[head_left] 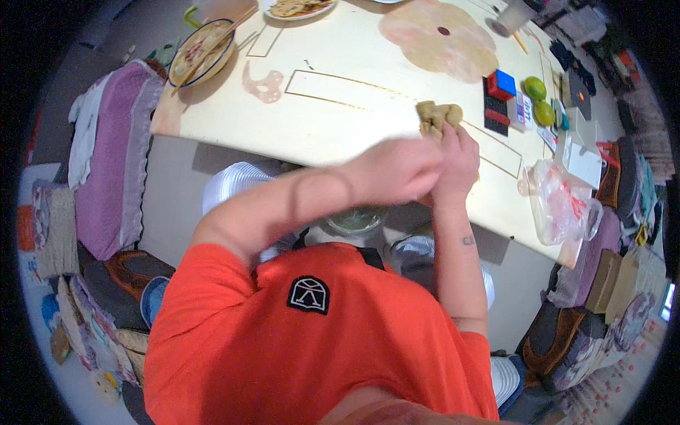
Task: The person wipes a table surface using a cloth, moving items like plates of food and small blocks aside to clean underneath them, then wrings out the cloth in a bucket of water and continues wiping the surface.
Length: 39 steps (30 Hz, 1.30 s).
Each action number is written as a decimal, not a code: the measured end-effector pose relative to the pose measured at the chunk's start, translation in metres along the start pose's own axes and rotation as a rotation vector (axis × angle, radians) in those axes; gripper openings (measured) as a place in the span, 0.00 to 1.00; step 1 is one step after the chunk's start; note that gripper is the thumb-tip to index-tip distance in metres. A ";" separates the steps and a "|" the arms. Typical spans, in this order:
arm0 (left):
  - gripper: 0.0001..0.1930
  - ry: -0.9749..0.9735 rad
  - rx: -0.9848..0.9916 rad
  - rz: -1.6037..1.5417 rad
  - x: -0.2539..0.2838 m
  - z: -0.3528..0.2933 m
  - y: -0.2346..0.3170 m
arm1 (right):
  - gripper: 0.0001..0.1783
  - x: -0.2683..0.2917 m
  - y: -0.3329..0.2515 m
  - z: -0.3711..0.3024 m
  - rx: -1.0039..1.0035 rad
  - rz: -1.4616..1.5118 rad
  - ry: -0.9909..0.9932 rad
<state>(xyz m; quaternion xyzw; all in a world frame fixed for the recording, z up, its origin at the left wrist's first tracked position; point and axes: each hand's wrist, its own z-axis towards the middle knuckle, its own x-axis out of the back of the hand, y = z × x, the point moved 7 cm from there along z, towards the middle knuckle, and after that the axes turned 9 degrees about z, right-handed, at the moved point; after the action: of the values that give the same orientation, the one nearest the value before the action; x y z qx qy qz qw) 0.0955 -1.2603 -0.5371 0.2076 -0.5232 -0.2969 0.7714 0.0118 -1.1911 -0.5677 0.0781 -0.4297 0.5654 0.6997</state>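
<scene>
My two hands meet over the near edge of the table (234,117), right of its middle. The left hand (411,168) is smeared by motion and crosses in front of the right, so its fingers do not show clearly. A crumpled tan cloth (439,115) bunches up just beyond the hands. My right hand (459,159) has its fingers bent against the near side of this cloth and seems to grip it. The left hand covers part of the right palm and whatever lies between them.
A bowl (202,57) with chopsticks stands far left, near a plate of food (297,7). On the right are a blue box (501,83), green fruit (544,113), a white box (582,152) and a plastic bag (563,202). Below the table edge sits a greenish round container (358,219).
</scene>
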 end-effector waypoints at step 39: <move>0.28 -0.136 1.205 0.356 -0.043 -0.259 -0.185 | 0.13 -0.164 -0.126 0.075 0.229 0.712 -0.999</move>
<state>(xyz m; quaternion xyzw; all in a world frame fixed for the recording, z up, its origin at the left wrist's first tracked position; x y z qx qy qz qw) 0.2799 -1.3655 -0.7783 0.4960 -0.6728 0.1705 0.5218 0.0831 -1.3985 -0.5863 0.2595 -0.6415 0.7016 0.1701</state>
